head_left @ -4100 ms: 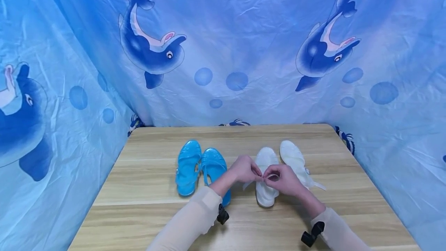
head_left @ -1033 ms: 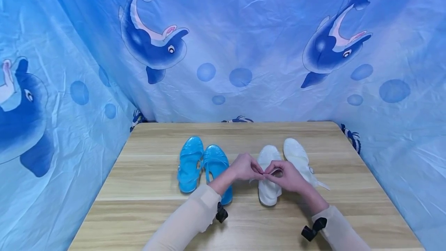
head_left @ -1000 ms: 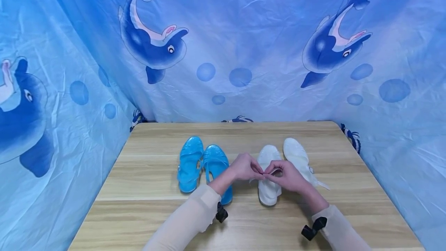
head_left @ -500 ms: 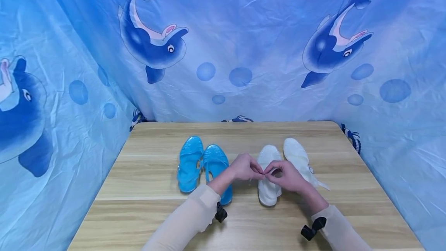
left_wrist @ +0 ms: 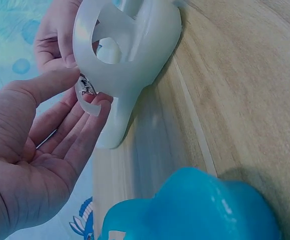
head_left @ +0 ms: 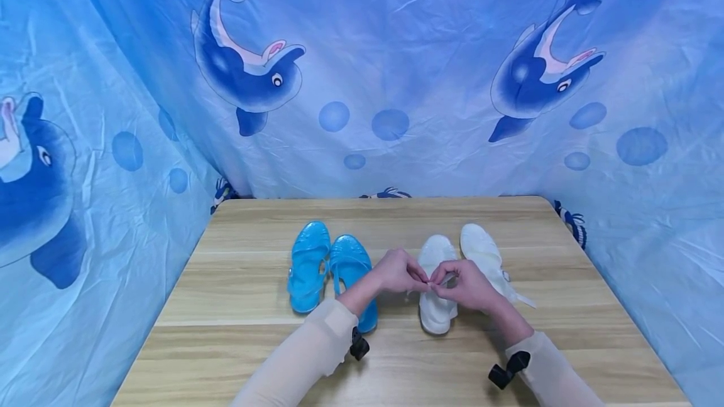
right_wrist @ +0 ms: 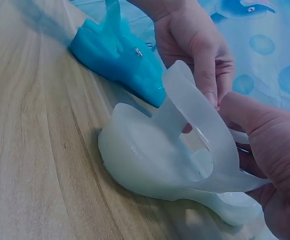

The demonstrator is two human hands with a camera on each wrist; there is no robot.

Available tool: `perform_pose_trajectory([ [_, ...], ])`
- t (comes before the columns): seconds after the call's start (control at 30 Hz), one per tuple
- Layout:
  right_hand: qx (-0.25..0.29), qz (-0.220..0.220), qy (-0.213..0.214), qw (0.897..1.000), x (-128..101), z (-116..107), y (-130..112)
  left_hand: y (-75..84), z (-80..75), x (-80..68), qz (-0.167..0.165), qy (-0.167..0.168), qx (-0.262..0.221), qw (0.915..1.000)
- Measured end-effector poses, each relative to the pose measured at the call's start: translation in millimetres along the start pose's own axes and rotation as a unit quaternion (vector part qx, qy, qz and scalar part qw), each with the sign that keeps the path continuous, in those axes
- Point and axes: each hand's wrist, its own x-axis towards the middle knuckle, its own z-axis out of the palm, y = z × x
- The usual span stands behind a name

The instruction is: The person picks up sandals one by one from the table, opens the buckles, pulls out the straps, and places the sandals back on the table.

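Observation:
A pair of translucent white jelly sandals lies right of centre on the wooden table (head_left: 237, 344). Both hands work at the ankle strap (right_wrist: 200, 120) of the nearer white sandal (head_left: 434, 313). My left hand (head_left: 421, 278) pinches the strap's loose end and small buckle (left_wrist: 87, 92) between thumb and fingers. My right hand (head_left: 440, 284) pinches the strap from the other side, thumb on top (right_wrist: 240, 120). The sandal's sole rests on the table. The second white sandal (head_left: 481, 250) lies just beyond the right hand, its strap trailing to the right.
A pair of blue jelly sandals (head_left: 317, 265) lies side by side left of the left hand, the nearer one partly under the left forearm. A blue dolphin-print curtain (head_left: 373, 80) closes in the table at the back and on both sides.
Both hands have stayed at the white sandal's strap, with only small finger movements. The strap loop by the right hand looks flatter now. The sandals have not moved on the table.

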Motion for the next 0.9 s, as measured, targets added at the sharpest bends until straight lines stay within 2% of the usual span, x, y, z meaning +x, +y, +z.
perform_pose_trajectory([
  [0.27,-0.073,-0.069,0.032,0.994,1.2,-0.1,-5.5,0.7,2.6,-0.2,0.000,0.011,0.010,0.9999],
  [0.47,-0.048,-0.056,0.026,0.997,1.7,1.0,-4.2,-0.3,2.0,-0.1,0.007,0.010,0.018,0.9998],
  [0.63,-0.034,-0.065,0.014,0.997,3.7,3.0,0.9,-1.1,0.6,-0.2,0.011,0.004,0.021,0.9997],
  [0.9,-0.026,-0.084,0.025,0.996,2.1,5.3,5.6,1.6,-0.2,-1.5,-0.009,0.010,0.035,0.9993],
])
